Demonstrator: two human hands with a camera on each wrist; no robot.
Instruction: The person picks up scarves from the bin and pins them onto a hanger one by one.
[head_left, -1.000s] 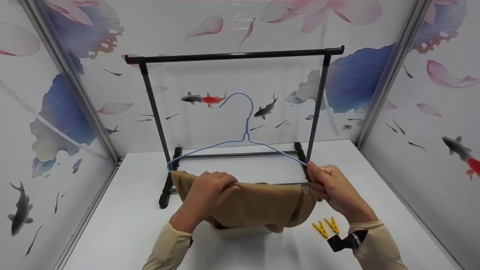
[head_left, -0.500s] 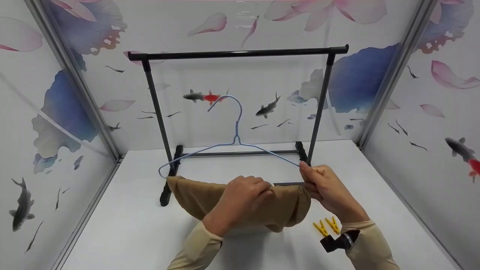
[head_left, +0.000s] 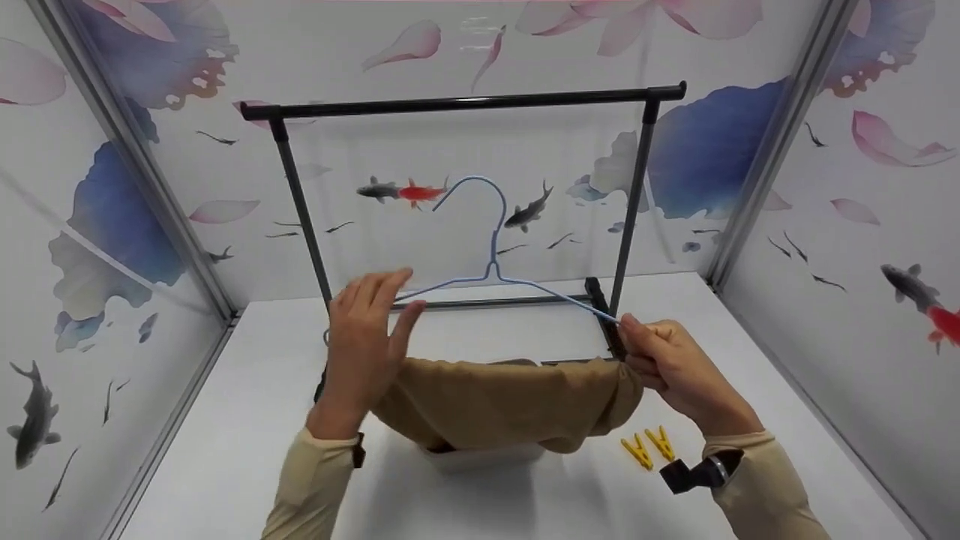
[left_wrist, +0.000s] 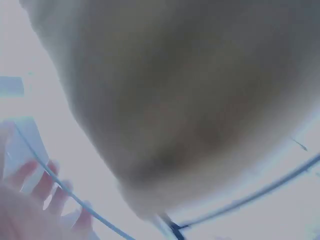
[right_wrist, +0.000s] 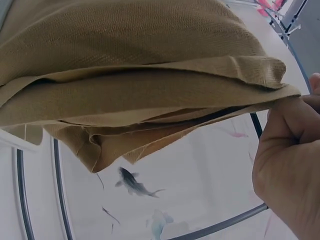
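Note:
A light-blue wire hanger (head_left: 493, 271) stands upright in the middle of the head view, its hook free. Brown cloth (head_left: 510, 397), folded, hangs along its lower part; the garment's kind cannot be told. My right hand (head_left: 679, 371) pinches the hanger's right end together with the cloth's corner. In the right wrist view layered cloth edges (right_wrist: 150, 95) run toward that hand. My left hand (head_left: 362, 341) is raised with spread, fairly straight fingers at the hanger's left arm, hiding its end. Blurred cloth (left_wrist: 175, 100) fills most of the left wrist view, the fingers (left_wrist: 44, 186) behind the wire.
A black garment rack (head_left: 465, 103) stands behind the hanger on the white table (head_left: 240, 450). Two yellow clothespins (head_left: 637, 452) lie right of the cloth. Beneath the cloth a pale box-like shape (head_left: 487, 459) is partly hidden. Printed panels enclose the back and sides.
My left hand first slides right along the cloth's top edge, then leaves it and rises to the hanger's left arm, fingers spreading. My right hand keeps its pinch; the hanger shifts slightly.

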